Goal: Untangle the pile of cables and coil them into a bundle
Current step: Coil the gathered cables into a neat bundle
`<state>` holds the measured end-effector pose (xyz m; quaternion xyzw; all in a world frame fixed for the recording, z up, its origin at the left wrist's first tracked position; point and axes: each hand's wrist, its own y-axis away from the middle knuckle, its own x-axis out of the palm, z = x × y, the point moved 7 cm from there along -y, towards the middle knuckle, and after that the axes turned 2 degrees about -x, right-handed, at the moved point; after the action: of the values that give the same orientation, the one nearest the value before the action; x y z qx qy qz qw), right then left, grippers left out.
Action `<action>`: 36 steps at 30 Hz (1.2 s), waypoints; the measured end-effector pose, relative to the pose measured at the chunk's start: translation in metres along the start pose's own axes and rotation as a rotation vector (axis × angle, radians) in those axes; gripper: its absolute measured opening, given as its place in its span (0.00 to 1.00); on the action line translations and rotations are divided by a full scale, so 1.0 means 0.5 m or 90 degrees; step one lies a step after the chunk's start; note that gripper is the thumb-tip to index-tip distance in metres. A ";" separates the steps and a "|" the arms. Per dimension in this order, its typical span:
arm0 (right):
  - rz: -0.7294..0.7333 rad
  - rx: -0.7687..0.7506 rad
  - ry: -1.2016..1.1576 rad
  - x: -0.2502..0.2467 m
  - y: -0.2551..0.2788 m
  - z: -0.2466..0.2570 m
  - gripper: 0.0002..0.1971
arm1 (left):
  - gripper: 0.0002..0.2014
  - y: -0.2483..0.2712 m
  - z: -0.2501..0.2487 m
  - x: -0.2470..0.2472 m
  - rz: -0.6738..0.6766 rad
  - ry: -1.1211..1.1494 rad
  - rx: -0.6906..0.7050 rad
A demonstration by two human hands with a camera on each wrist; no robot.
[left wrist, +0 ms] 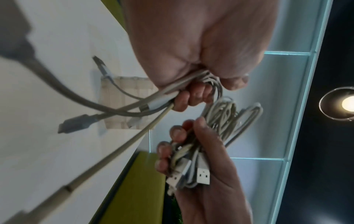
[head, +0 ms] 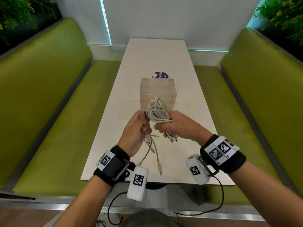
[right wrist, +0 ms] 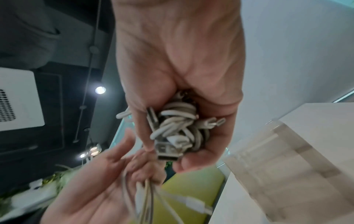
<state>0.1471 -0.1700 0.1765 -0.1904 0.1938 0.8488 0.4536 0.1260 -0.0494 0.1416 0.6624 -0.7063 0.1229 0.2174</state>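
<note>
Several white cables are held above the white table [head: 188,95]. My right hand [head: 173,123] grips a coiled bundle of cables [head: 158,112] whose loops stand up past the fist; its USB plugs [right wrist: 167,151] stick out below the palm. My left hand [head: 139,128] grips several loose cable strands [head: 151,149] that hang down toward the near table edge, plug ends dangling. In the left wrist view the left hand [left wrist: 195,84] pinches the strands while the right hand [left wrist: 191,151] holds the bundle [left wrist: 226,119] just beside it. The two hands are close together.
A translucent plastic box [head: 158,92] stands on the table just behind the hands, with a purple sticker [head: 161,75] beyond it. Green upholstered benches [head: 49,104] flank the table on both sides. A white wall closes the far end.
</note>
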 end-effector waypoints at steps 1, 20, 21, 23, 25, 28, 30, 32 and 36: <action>-0.007 -0.011 0.018 0.009 -0.001 0.001 0.03 | 0.26 -0.002 0.002 0.000 -0.013 0.009 0.000; -0.002 -0.003 -0.115 0.048 -0.025 -0.011 0.08 | 0.59 0.013 -0.027 0.028 0.054 0.036 0.012; -0.016 -0.006 -0.122 0.047 -0.027 -0.014 0.09 | 0.57 0.014 -0.028 0.031 0.057 0.020 0.013; -0.047 -0.008 -0.127 0.044 -0.028 -0.023 0.11 | 0.51 0.014 -0.019 0.031 0.051 -0.015 0.007; -0.073 -0.009 -0.114 0.043 -0.027 -0.030 0.11 | 0.45 0.017 -0.015 0.028 0.058 -0.053 0.003; -0.102 -0.025 -0.106 0.039 -0.022 -0.025 0.11 | 0.44 0.025 -0.008 0.020 0.070 -0.111 -0.007; -0.098 -0.030 -0.104 0.036 -0.022 -0.015 0.10 | 0.46 0.034 -0.007 0.023 0.087 -0.142 0.003; -0.077 -0.011 -0.087 0.038 -0.024 -0.012 0.05 | 0.48 0.033 -0.016 0.024 0.089 -0.168 0.034; -0.006 0.007 -0.040 0.054 -0.025 -0.003 0.05 | 0.62 0.014 -0.041 -0.003 0.032 -0.079 0.071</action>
<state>0.1442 -0.1454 0.1596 -0.1619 0.1834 0.8512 0.4644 0.1220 -0.0379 0.1596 0.6621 -0.7267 0.1265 0.1328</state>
